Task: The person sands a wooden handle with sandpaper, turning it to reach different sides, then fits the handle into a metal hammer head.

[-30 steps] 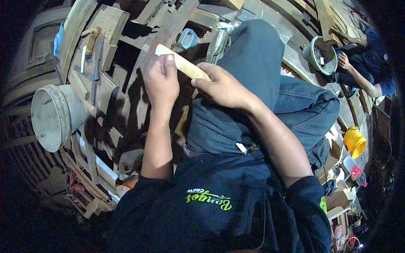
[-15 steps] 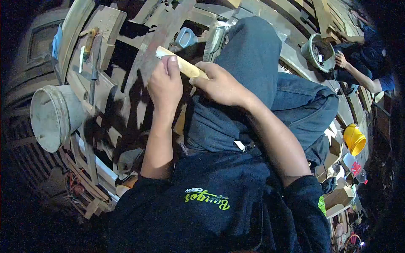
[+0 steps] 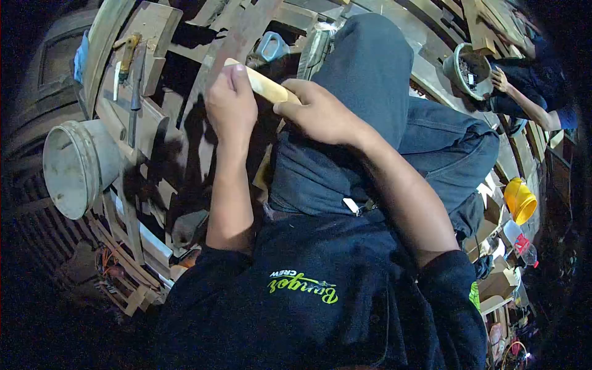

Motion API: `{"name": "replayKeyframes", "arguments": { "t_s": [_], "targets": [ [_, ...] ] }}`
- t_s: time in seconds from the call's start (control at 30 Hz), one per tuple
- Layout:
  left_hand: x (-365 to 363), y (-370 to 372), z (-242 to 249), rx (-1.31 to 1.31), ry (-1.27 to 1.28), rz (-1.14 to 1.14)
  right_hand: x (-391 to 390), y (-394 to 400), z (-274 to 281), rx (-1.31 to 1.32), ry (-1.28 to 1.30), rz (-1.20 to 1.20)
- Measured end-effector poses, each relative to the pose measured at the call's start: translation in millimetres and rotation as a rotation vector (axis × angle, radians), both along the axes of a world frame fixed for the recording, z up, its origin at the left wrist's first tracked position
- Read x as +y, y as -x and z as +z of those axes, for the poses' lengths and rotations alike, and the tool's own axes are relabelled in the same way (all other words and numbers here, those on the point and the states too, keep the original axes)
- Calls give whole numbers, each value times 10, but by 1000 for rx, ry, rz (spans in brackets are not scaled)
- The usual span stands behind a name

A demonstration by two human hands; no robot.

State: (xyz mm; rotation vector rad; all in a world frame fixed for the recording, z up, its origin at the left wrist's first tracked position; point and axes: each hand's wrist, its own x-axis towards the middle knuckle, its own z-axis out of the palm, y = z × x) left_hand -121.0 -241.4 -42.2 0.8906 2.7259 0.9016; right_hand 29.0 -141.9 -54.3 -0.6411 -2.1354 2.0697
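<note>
A pale, smooth, wood-like piece (image 3: 266, 86) slants between my two hands above the lap. My left hand (image 3: 232, 103) is closed round its far-left end, thumb lying along the top. At the other end, my right hand (image 3: 320, 112) grips it between thumb and fingers, hiding that tip. Just beyond the piece is a light-blue ring-shaped plastic object (image 3: 272, 47). My raised knee, in dark trousers, stands to the right of the piece.
A whitish bucket (image 3: 66, 169) lies at the left, near tools (image 3: 135, 80) on a wooden board (image 3: 154, 28). At upper right, a co-worker's hand (image 3: 501, 80) is beside a grey-green bucket (image 3: 456, 71). A yellow container (image 3: 520, 201) and a bottle (image 3: 528, 251) are at right.
Both hands and the pale piece have shifted slightly left and upward in view. The left hand now covers more of the piece's left end. The co-worker's hand has moved slightly.
</note>
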Motion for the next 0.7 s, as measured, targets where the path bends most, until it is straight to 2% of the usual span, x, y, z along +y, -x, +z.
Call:
{"name": "replayKeyframes", "arguments": {
  "t_s": [0.1, 0.17, 0.23, 0.3, 0.37, 0.43, 0.57, 0.63, 0.7],
  "targets": [
    [-63, -279, 32, -15, -57, -86, -8, -24, -22, 16, 1, -49],
    [-25, -191, 117, 22, -30, -132, -21, -17, -4, 16, -6, -68],
    [54, 34, 74, -5, 61, 24, -9, -20, 45, -6, -34, -29],
    [64, -24, 64, 23, 53, 31, 12, 12, 60, -47, -33, -7],
    [-14, -204, 33, -2, -61, -73, -17, -27, 6, 4, 15, -58],
    [-58, -206, 0, 4, -17, -85, -17, -45, 33, 15, 37, -59],
    [53, 121, 27, -57, 23, 70, -19, 0, 50, 7, -4, -19],
    [9, 28, 10, -37, 54, 24, -5, -12, 49, 10, -10, -30],
    [-59, -145, -12, -4, -33, -60, 10, -43, 68, -30, 29, -45]
  ]
}}
